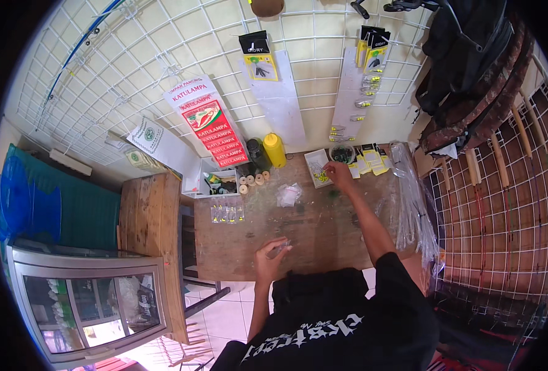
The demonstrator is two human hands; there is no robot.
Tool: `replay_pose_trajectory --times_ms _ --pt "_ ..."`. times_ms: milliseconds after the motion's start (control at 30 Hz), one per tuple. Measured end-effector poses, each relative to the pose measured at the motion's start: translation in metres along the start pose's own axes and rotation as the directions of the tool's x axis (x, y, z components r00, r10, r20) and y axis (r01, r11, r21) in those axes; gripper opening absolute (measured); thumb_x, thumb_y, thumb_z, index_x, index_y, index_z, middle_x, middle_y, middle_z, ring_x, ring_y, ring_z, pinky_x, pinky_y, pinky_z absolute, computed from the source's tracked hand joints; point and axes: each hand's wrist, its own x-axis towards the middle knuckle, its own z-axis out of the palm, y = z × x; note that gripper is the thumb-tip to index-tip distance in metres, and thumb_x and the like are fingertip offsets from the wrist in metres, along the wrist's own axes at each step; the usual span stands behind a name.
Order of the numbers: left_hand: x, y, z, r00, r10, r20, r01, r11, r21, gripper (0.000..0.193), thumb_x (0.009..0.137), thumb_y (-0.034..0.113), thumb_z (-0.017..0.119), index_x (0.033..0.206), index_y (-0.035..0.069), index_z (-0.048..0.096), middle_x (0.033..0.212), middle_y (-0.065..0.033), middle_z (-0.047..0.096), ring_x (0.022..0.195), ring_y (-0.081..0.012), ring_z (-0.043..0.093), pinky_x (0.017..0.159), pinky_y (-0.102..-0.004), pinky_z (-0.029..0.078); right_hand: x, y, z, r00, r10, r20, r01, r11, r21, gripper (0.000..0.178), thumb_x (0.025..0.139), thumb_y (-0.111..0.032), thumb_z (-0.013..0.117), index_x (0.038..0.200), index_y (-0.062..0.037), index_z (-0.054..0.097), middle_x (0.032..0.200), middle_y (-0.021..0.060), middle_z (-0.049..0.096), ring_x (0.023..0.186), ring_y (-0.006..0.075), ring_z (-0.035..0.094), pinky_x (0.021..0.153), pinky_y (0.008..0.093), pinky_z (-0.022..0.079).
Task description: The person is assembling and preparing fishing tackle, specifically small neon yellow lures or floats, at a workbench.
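My left hand [269, 258] is closed at the table's front edge, pinching a small clear plastic bag [281, 248]. Farther off, my right hand [340, 174] reaches over the right side of a small white box [314, 156]. Its fingers are drawn together above thin wire pieces with yellow-green ends [321, 177], which look like fishing hooks; whether one is between the fingertips is too small to see. Left of centre, several filled clear packets [227, 213] with yellow bits lie in a row. A little heap of empty clear bags [288, 195] rests mid-table.
Behind the right hand stand a round tub of dark pieces [342, 153] and yellow packets [373, 159]. A yellow bottle [274, 150], a dark jar [258, 156] and wooden spools [252, 180] line the back. Long clear plastic sleeves [408, 204] cover the table's right side.
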Motion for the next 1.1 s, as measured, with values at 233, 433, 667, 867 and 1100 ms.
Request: replay_pose_trajectory --times_ms 233,433,667,867,1100 --pt "-0.016 -0.004 -0.011 0.977 -0.183 -0.105 0.177 0.982 -0.065 0.034 0.074 0.01 0.077 0.105 0.0 0.067 0.096 -0.0103 0.069 0.09 -0.0176 0.064 0.084 -0.0298 0.048 0.001 -0.011 0.027 0.99 -0.104 0.094 0.138 0.836 -0.531 0.01 0.068 -0.014 0.069 0.078 -0.0168 0.072 0.076 0.0073 0.066 0.088 0.0286 0.053 0.079 0.0413 0.042" --pt "-0.01 -0.041 -0.001 0.983 -0.179 -0.049 0.18 0.984 0.007 0.044 0.072 0.013 0.079 0.111 0.002 0.064 0.1 -0.0089 0.068 0.091 -0.0158 0.064 0.084 -0.0306 0.049 -0.001 -0.015 0.022 0.983 -0.089 0.161 0.175 0.721 -0.671 0.007 0.07 -0.021 0.07 0.077 -0.0182 0.07 0.079 0.0009 0.067 0.09 0.0219 0.053 0.08 0.0372 0.037" --pt "0.016 -0.086 0.029 0.979 -0.203 -0.018 0.199 0.972 -0.124 0.045 0.072 0.019 0.079 0.112 0.006 0.063 0.101 -0.0111 0.068 0.091 -0.0187 0.065 0.08 -0.0307 0.05 0.004 -0.017 0.017 0.993 -0.057 0.107 0.099 0.887 -0.451 0.004 0.073 -0.019 0.069 0.075 -0.0161 0.069 0.075 0.0006 0.067 0.088 0.0233 0.052 0.081 0.039 0.035" --pt "0.045 -0.083 0.045 0.983 -0.174 0.052 0.166 0.977 0.135 0.043 0.07 0.021 0.079 0.107 0.006 0.064 0.1 -0.0151 0.067 0.091 -0.0239 0.064 0.08 -0.0334 0.05 0.011 -0.005 0.0 0.988 0.105 0.11 -0.117 0.988 0.104 0.009 0.077 -0.008 0.071 0.085 -0.0074 0.07 0.081 0.0056 0.069 0.077 0.0158 0.063 0.072 0.0307 0.048" --pt "0.052 -0.109 0.057 0.985 -0.167 0.052 0.152 0.964 0.217 0.046 0.069 0.024 0.08 0.108 0.005 0.064 0.101 -0.0159 0.064 0.097 -0.0315 0.061 0.085 -0.0392 0.048 0.015 0.003 -0.001 0.982 0.118 0.15 -0.161 0.935 0.315 0.01 0.08 -0.007 0.071 0.088 -0.0014 0.068 0.082 0.0034 0.07 0.077 0.0078 0.062 0.068 0.024 0.05"
